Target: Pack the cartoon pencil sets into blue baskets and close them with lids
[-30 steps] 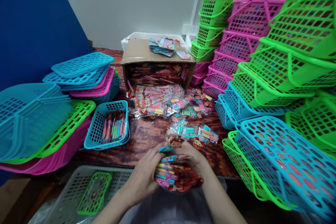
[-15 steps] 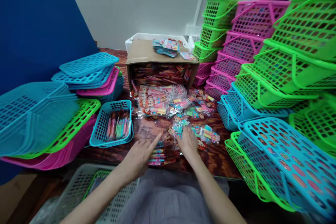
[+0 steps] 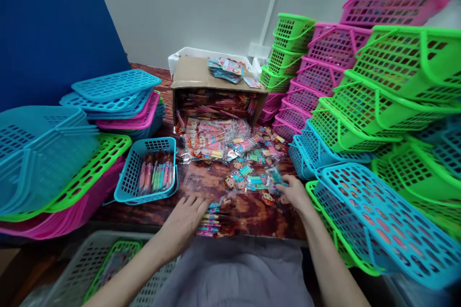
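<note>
My left hand (image 3: 185, 224) lies at the left edge of a stack of small packets (image 3: 212, 223) near the table's front edge. Its fingers stretch forward, and the thumb is hidden. To the right, my right hand (image 3: 296, 193) has its thumb and fingertips closed on a small clear packet (image 3: 274, 175) with a blue-green part. Similar packets with cartoon heads and pastel strips (image 3: 256, 182) lie beside it. Farther back spreads a heap of clear-wrapped packets (image 3: 212, 139), spilling from a cardboard box (image 3: 219, 78) turned on its side.
A blue basket (image 3: 122, 177) holding upright packets stands left of the heap. Nested baskets (image 3: 46, 153) and stacked blue lids (image 3: 115, 85) fill the left. Filled green and pink baskets (image 3: 382, 100) tower at right, with a blue-lidded basket (image 3: 389, 220) in front. A grey crate (image 3: 75, 259) sits below the table.
My right hand has moved right, from the middle packets to one at the right of the group. My left hand has shifted slightly down and left beside the stack. The view has turned slightly.
</note>
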### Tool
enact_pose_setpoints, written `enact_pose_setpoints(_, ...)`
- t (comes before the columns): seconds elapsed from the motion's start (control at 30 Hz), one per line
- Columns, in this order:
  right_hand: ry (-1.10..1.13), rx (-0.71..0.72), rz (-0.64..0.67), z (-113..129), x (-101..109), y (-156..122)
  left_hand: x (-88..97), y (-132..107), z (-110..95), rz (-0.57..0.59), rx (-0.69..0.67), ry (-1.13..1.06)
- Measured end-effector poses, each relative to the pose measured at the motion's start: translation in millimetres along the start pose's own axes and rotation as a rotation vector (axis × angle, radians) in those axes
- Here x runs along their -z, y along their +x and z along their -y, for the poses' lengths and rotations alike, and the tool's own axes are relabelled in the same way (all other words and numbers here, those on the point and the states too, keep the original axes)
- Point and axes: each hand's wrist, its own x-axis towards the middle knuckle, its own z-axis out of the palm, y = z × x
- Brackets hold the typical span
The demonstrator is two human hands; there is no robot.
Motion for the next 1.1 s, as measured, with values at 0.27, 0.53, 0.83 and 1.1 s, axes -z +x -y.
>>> enact_pose_setpoints(0.27, -0.390, 0.090, 0.064, 16, -13, -25, 1.7, -5, -2, -0.018, 0.008, 0.009)
enact_pose_setpoints(0.53, -0.109, 0.411, 0.253, 72, -32, -38, 2.0, 5, -3, -0.065, -0.126, -0.011)
enact_pose_setpoints(0.83, -0.151, 0.618, 0.554, 120, -81, -63, -8.1, 2, -4, -0.228, -0.220, 0.081)
enact_pose_setpoints(1.1, -0.351, -0.009, 0.132, 63, -12, -17, -8.6, 0, 0, -0.145, -0.190, -0.029)
